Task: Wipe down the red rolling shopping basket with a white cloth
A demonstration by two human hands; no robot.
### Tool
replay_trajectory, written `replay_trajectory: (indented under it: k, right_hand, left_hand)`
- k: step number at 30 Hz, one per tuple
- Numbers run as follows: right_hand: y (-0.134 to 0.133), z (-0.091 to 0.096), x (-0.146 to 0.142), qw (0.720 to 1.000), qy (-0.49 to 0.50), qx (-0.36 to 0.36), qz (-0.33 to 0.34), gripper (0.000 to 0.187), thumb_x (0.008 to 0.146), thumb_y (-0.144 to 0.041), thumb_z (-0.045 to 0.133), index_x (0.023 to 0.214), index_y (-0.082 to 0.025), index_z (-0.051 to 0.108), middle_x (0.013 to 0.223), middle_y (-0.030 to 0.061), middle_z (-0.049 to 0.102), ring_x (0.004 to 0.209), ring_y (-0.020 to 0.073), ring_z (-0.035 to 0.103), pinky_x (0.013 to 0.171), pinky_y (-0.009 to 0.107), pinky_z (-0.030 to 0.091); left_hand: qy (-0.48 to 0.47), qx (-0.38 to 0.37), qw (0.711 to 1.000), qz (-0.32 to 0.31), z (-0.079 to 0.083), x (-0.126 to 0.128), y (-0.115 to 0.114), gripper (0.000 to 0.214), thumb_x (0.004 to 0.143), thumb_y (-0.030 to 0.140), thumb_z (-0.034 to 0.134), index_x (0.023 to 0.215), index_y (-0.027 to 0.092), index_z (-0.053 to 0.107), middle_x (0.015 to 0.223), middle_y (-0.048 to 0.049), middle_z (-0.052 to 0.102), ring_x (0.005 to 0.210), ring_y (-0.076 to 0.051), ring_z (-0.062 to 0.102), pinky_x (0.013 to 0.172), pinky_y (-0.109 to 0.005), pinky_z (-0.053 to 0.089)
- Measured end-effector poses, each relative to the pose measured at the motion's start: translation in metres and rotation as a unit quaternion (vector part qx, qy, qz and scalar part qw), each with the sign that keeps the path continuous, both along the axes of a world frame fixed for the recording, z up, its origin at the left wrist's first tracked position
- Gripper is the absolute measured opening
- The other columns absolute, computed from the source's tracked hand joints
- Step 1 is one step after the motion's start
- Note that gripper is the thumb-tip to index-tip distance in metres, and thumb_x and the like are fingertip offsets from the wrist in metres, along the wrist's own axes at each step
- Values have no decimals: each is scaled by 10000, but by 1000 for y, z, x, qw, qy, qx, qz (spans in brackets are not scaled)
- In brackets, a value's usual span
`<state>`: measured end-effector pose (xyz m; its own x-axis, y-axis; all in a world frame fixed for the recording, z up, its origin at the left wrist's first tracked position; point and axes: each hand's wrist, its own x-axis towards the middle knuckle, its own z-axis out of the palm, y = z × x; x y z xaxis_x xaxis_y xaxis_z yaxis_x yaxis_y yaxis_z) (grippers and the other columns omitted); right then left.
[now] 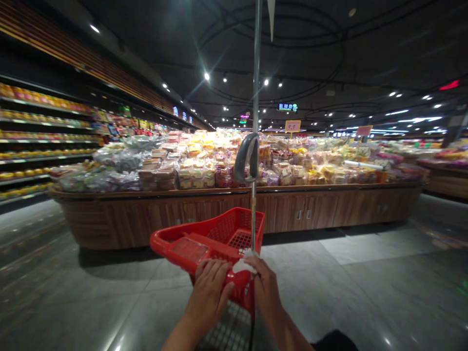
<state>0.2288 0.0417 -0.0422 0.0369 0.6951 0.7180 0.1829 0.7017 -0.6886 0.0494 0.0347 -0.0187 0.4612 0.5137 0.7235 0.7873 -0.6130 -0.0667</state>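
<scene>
A red plastic shopping cart [215, 224] stands before me, its rim turned toward a wooden display counter. My left hand [211, 280] is closed over the near bar of the cart, fingers curled across it. Between the fingers of my right hand [266, 280] is a crumpled white tissue [243, 265], pressed against the cart's near right corner. Right there rises an upright metal pole [256, 87], with a grey loop-shaped handle [241, 158] partway up. The pole's lower end is hidden behind my right hand.
Packaged foods [204, 161] are heaped on the long wooden counter [288, 209] ahead. Stocked shelves [40, 131] line the left side. Another wooden counter [446, 178] stands at the far right. Grey floor tiles [329, 292] surround the cart.
</scene>
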Motion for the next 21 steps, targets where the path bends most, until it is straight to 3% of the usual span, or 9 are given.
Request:
replay_trajectory:
  k: [5,7,10,13,18,21]
  right_hand:
    - [-9,-4,-1,998,-34,45,39,444,745,-47,400,1064,-234,647,1107,37,648,1073,180,568,982,346,411]
    - [-3,-8,9,999,-10,-2,40,413,758,-81,421,1067,-225,654,1109,45,655,1057,194,585,956,349,437]
    - [16,-14,29,991,71,-112,-25,378,765,-125,433,1051,-203,668,1081,62,672,1024,216,607,921,368,465]
    - [35,-15,40,984,108,-127,-69,382,767,-129,431,1051,-214,672,1139,53,648,1090,215,572,975,394,422]
    - [52,-10,26,995,-41,-76,42,384,778,-109,462,1061,-256,676,1141,31,649,1115,209,558,1009,403,390]
    - [52,-8,19,992,-89,-77,38,379,783,-94,463,1040,-259,687,1104,37,666,1084,215,576,983,405,414]
  left_hand:
    - [3,-28,999,-18,-1,-10,1,366,831,415,475,1119,191,500,1053,-67,618,1023,-226,519,988,-417,263]
    - [-7,-27,999,-26,-3,-13,1,420,819,485,464,1110,185,502,1051,-75,614,1025,-240,519,988,-433,259]
    - [-35,-22,999,-31,-5,-15,2,512,791,593,435,1083,177,504,1027,-89,611,1014,-258,523,974,-456,267]
    - [-53,-11,998,-22,-5,-16,2,550,735,648,489,1031,185,512,984,-89,618,978,-260,537,949,-453,286]
    - [-55,42,997,-16,1,-20,0,511,640,604,645,943,209,530,878,-50,647,880,-234,575,903,-409,319]
    - [-46,50,997,-26,4,-29,-1,480,635,577,666,917,210,537,856,-38,650,847,-219,586,887,-393,330]
